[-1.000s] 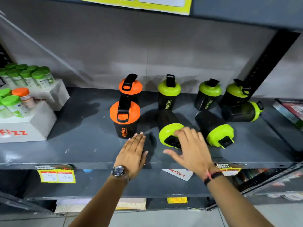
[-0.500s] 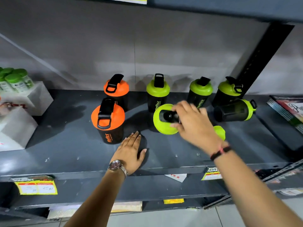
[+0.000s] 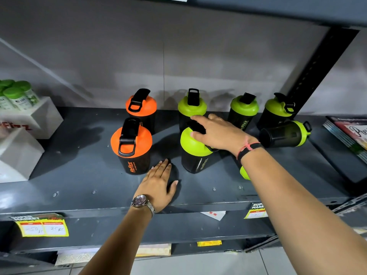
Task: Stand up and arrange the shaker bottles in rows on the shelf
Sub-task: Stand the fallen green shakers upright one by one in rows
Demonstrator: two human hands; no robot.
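Black shaker bottles stand on a grey shelf [image 3: 79, 185]. Two orange-lidded ones, front [image 3: 132, 144] and back [image 3: 141, 108], stand at the left. Green-lidded ones stand along the back at centre [image 3: 192, 106], right of centre [image 3: 244, 108] and far right [image 3: 278, 110]. My right hand [image 3: 216, 133] grips the lid of a green-lidded bottle [image 3: 195, 151] standing upright in the front row. One green-lidded bottle [image 3: 286, 133] lies on its side at the right. Another [image 3: 244, 172] lies mostly hidden under my right forearm. My left hand [image 3: 158, 185] rests flat on the shelf.
White display boxes [image 3: 19, 151] holding small green-capped tubes [image 3: 17, 96] stand at the shelf's left end. Magazines [image 3: 349, 133] lie at the right end. A black slotted upright [image 3: 317, 70] rises behind the far right bottles. Yellow price tags [image 3: 42, 228] hang on the shelf's front edge.
My right hand took the lying green-lidded bottle by its lid, lifted it and set it upright in the front row. My left hand stayed flat on the shelf.
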